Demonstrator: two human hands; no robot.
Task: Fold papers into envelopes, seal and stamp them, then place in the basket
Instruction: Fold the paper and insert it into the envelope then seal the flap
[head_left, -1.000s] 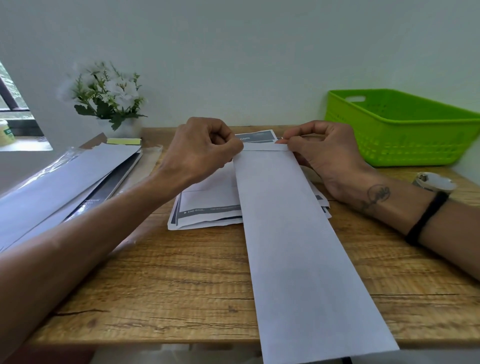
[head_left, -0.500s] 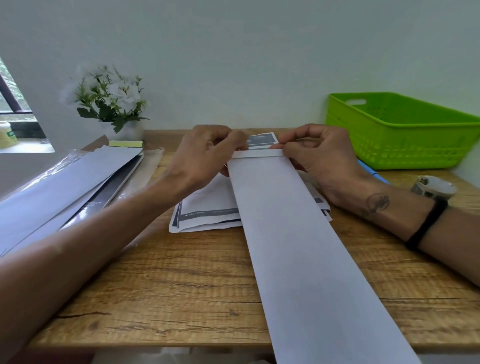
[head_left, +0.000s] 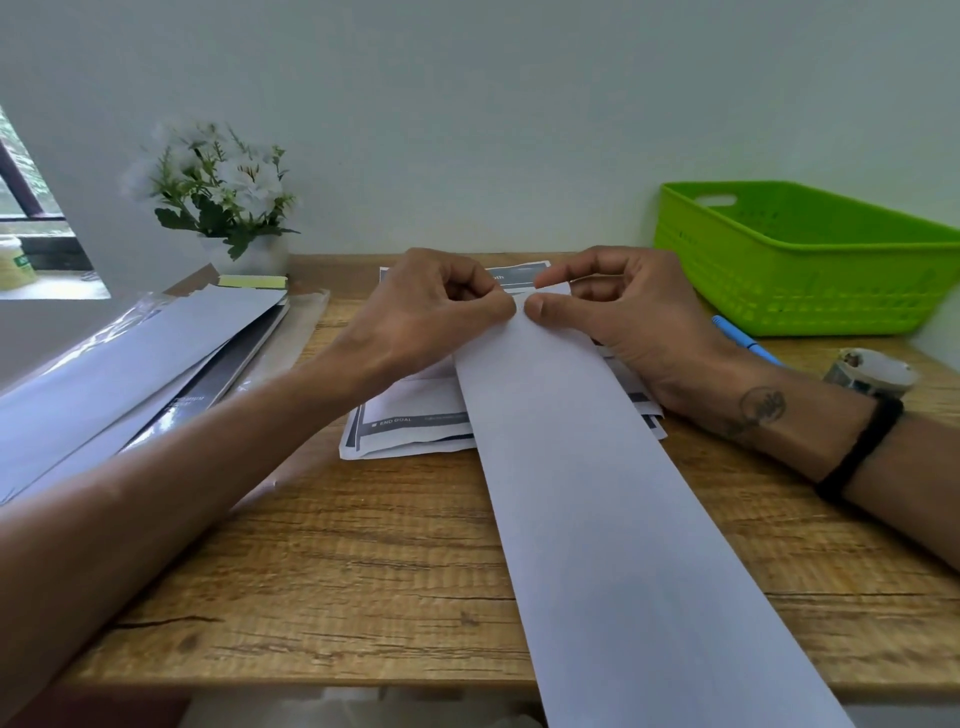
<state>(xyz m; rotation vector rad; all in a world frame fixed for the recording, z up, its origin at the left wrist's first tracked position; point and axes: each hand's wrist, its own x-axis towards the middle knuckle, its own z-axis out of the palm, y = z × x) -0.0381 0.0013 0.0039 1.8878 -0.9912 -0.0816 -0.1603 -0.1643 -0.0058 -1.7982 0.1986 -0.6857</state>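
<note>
L hand (head_left: 423, 312) & R hand (head_left: 618, 312) grip pinching envelope (head_left: 597, 493) far-end flap, thumbs nearly touching.

Soft daylight, wide-angle warping, slight blur

Both hands (head_left: 524, 317) pinching envelope (head_left: 597, 493) flap

A long envelope (head_left: 613, 509) is laid lengthwise down the middle of the table (head_left: 363, 587), overhanging its near edge. Its far end is placed on a stack of papers (head_left: 410, 421), where the left hand (head_left: 431, 312) and right hand (head_left: 618, 312) are met. The basket (head_left: 810, 260) is set at far right, the pen (head_left: 748, 340) and tape roll (head_left: 867, 371) before it. The plant (head_left: 223, 192) is positioned at far left.
</note>
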